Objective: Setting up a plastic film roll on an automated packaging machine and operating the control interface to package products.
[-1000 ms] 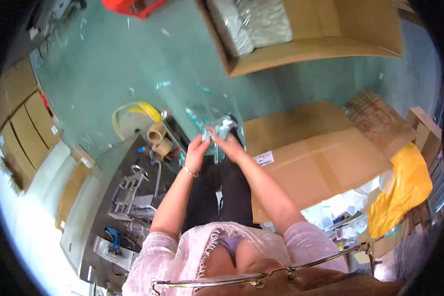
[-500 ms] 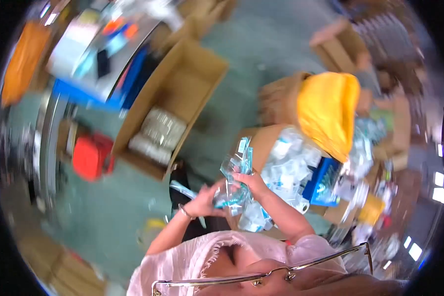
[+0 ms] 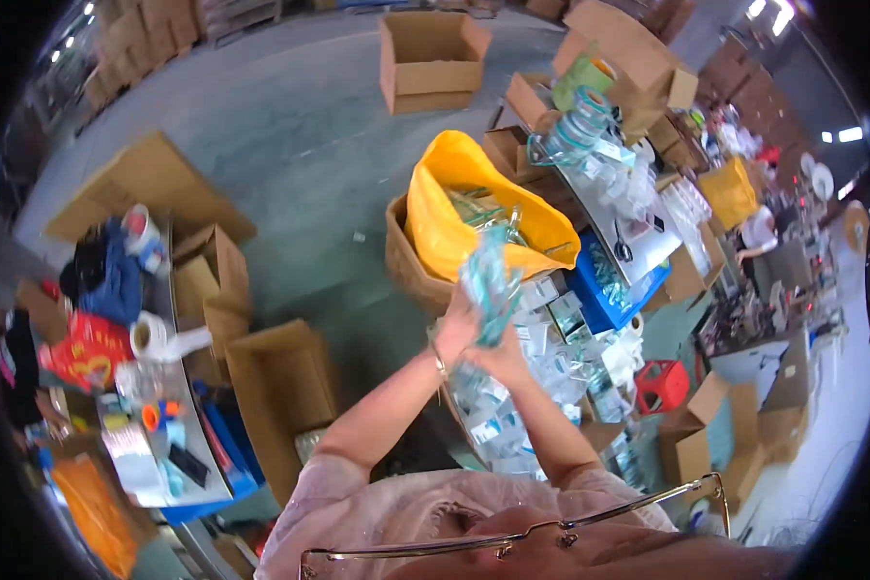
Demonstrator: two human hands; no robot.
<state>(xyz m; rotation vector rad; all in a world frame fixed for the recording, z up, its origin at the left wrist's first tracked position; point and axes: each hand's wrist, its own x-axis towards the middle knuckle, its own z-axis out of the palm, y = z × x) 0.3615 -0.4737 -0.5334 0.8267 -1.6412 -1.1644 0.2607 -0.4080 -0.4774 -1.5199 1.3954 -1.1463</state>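
Note:
Both of my hands are raised together in front of me, holding a blurred bunch of clear teal plastic packets (image 3: 490,280). My left hand (image 3: 457,324) grips the bunch from the left side. Just below it, my right hand (image 3: 501,360) is closed on the lower end. Right behind the packets stands a brown box lined with a yellow bag (image 3: 454,208), which holds more clear packets. Under my forearms lies a heap of small white and blue packets (image 3: 512,425) in an open carton.
A blue tray (image 3: 609,290) sits right of the yellow bag. Open cardboard boxes (image 3: 278,387) stand at my left, and another (image 3: 430,48) on the grey floor far ahead. A cluttered table (image 3: 155,416) runs along the left. A red stool (image 3: 662,387) is at right.
The view has swung round quickly: earlier a closed carton and open box lay ahead, now the yellow-lined box does. My hands stay together on the packets, lifted toward the yellow bag.

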